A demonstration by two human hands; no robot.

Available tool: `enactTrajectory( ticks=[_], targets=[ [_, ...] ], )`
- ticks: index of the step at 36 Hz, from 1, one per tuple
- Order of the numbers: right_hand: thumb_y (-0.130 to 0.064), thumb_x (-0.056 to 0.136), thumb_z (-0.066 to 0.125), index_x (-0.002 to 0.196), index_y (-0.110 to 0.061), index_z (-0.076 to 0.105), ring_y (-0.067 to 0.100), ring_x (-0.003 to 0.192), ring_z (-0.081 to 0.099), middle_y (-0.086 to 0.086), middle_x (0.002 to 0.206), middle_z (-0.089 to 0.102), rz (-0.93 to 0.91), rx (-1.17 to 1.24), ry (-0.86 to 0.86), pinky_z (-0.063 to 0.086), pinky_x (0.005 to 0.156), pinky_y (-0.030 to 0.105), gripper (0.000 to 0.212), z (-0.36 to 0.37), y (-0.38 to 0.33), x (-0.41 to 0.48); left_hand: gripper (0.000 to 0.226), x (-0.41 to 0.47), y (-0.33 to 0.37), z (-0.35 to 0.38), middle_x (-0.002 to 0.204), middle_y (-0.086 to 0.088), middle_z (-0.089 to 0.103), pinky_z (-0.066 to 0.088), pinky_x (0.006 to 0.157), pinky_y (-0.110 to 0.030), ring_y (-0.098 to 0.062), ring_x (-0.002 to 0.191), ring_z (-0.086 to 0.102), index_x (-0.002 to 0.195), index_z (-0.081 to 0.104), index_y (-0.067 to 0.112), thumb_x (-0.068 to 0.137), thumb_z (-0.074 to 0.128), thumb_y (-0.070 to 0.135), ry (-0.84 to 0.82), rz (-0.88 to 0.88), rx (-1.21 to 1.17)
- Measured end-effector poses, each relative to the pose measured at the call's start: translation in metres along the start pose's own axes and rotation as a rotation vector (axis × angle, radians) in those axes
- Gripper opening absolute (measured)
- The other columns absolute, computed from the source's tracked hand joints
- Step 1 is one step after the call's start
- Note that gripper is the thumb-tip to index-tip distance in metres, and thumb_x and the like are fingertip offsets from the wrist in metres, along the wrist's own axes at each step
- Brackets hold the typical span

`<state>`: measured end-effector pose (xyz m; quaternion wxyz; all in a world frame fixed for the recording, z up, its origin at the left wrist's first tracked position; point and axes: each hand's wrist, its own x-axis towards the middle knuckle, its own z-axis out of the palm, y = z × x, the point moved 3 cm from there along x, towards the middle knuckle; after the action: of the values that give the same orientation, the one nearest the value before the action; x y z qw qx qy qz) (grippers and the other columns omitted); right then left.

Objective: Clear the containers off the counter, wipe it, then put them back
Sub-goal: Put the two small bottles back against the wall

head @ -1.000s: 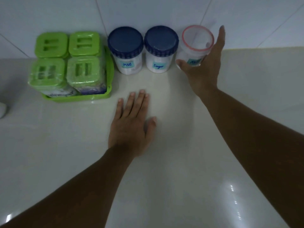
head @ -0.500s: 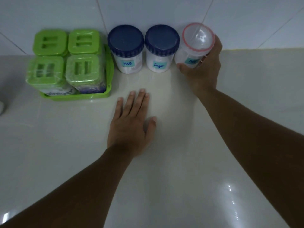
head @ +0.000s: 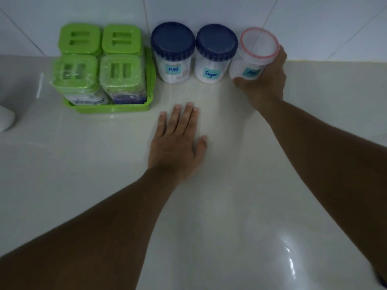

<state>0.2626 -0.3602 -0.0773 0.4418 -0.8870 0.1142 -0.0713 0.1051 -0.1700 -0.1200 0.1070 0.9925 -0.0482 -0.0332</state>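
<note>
Three round jars stand in a row against the tiled wall. The blue-lidded jar labelled MSG (head: 172,53) is leftmost, the blue-lidded jar labelled Sugar (head: 215,54) is in the middle. The clear jar with a pink-rimmed lid (head: 256,53) is rightmost, tilted slightly, and my right hand (head: 266,80) is wrapped around it. To the left a green tray (head: 117,107) holds several green-lidded square containers (head: 100,65). My left hand (head: 178,143) lies flat on the cream counter (head: 230,206), fingers apart, holding nothing.
A white object (head: 5,118) sits at the far left edge of the counter. The white tiled wall (head: 209,11) runs directly behind the jars. The counter extends to the right of the pink-rimmed jar.
My right hand went from open beside the pink-rimmed jar to closed around it, and the jar has tipped slightly. My left hand has stayed flat on the counter.
</note>
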Motion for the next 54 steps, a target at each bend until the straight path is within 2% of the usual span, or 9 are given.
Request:
enactTrajectory(
  ticks=[3, 8, 16, 19, 23, 31, 37, 46, 54],
  targets=[
    [-0.030, 0.064, 0.095, 0.163, -0.022, 0.009, 0.020, 0.142, 0.046, 0.003, 0.155, 0.045, 0.072, 0.045, 0.002, 0.043, 0.116, 0.037, 0.131, -0.002, 0.001, -0.010, 0.077, 0.002, -0.001, -0.002, 0.170, 0.000, 0.002, -0.001, 0.127, -0.047, -0.022, 0.157, 0.000, 0.161, 0.007, 0.017, 0.093, 0.011, 0.053, -0.045, 0.002, -0.014],
    [-0.020, 0.084, 0.080, 0.163, -0.019, 0.014, 0.017, 0.145, 0.037, 0.004, 0.161, 0.031, 0.083, 0.014, 0.050, 0.027, 0.094, 0.008, 0.103, -0.007, 0.008, -0.051, 0.079, -0.006, -0.009, -0.013, 0.170, -0.003, -0.003, -0.004, 0.128, -0.043, -0.020, 0.157, -0.003, 0.161, 0.003, 0.014, 0.092, 0.006, 0.053, -0.134, 0.072, -0.082],
    [-0.007, 0.091, 0.063, 0.158, -0.008, 0.030, 0.018, 0.147, 0.034, 0.009, 0.163, 0.030, -0.137, -0.005, -0.025, 0.014, 0.096, -0.011, 0.075, 0.016, -0.025, -0.146, 0.078, -0.080, -0.070, -0.045, 0.165, -0.012, 0.024, 0.013, 0.127, -0.044, -0.028, 0.154, 0.022, 0.156, 0.028, 0.005, 0.091, 0.012, 0.045, -0.075, 0.042, -0.129],
    [-0.003, 0.087, 0.062, 0.145, -0.004, 0.049, 0.025, 0.135, 0.050, 0.014, 0.146, 0.050, -0.288, -0.023, -0.045, 0.033, 0.110, 0.008, 0.060, 0.035, -0.050, -0.179, 0.081, -0.105, -0.105, -0.052, 0.164, -0.013, 0.026, 0.010, 0.127, -0.039, -0.028, 0.153, 0.023, 0.156, 0.028, 0.005, 0.087, 0.013, 0.045, -0.087, -0.040, -0.162],
    [0.003, 0.082, 0.059, 0.121, -0.005, 0.066, 0.025, 0.096, 0.064, 0.011, 0.111, 0.062, -0.428, 0.017, -0.064, 0.055, 0.086, 0.041, 0.041, 0.072, -0.084, -0.226, 0.079, -0.141, -0.149, -0.062, 0.163, -0.012, 0.027, 0.017, 0.127, -0.037, -0.029, 0.151, 0.025, 0.156, 0.029, 0.008, 0.085, 0.025, 0.041, -0.083, -0.229, -0.265],
    [0.005, 0.080, 0.061, 0.115, -0.005, 0.069, 0.020, 0.089, 0.064, 0.009, 0.100, 0.065, -0.572, 0.122, -0.279, 0.055, 0.083, 0.037, 0.037, 0.161, -0.162, -0.299, 0.058, -0.196, -0.242, -0.094, 0.151, -0.010, 0.036, 0.041, 0.109, -0.046, -0.031, 0.140, 0.038, 0.143, 0.044, 0.008, 0.087, 0.055, 0.011, 0.065, -0.512, -0.363],
    [-0.013, 0.082, 0.071, 0.141, -0.008, 0.049, 0.023, 0.116, 0.056, 0.011, 0.128, 0.053, -0.510, 0.092, -0.454, 0.050, 0.100, 0.040, 0.064, 0.222, -0.228, -0.313, 0.061, -0.202, -0.314, -0.125, 0.154, -0.009, 0.033, 0.039, 0.110, -0.051, -0.033, 0.139, 0.042, 0.149, 0.037, 0.011, 0.091, 0.055, 0.014, 0.260, -0.732, -0.450],
    [-0.024, 0.081, 0.080, 0.145, -0.010, 0.042, 0.029, 0.125, 0.054, 0.011, 0.139, 0.054, -0.358, 0.138, -0.365, 0.048, 0.095, 0.036, 0.076, 0.287, -0.278, -0.307, 0.074, -0.151, -0.369, -0.164, 0.162, -0.012, 0.027, 0.019, 0.118, -0.027, -0.026, 0.150, 0.026, 0.157, 0.019, 0.010, 0.094, 0.056, 0.014, 0.463, -0.539, -0.552],
    [-0.034, 0.079, 0.084, 0.122, -0.012, 0.056, 0.027, 0.103, 0.062, 0.002, 0.111, 0.064, -0.221, 0.212, -0.325, 0.054, 0.083, 0.038, 0.056, 0.293, -0.275, -0.296, 0.058, -0.118, -0.377, -0.170, 0.137, -0.002, 0.056, 0.038, 0.094, -0.023, -0.014, 0.119, 0.053, 0.142, 0.040, 0.015, 0.095, 0.064, 0.037, 0.477, -0.602, -0.774]
  ],
)
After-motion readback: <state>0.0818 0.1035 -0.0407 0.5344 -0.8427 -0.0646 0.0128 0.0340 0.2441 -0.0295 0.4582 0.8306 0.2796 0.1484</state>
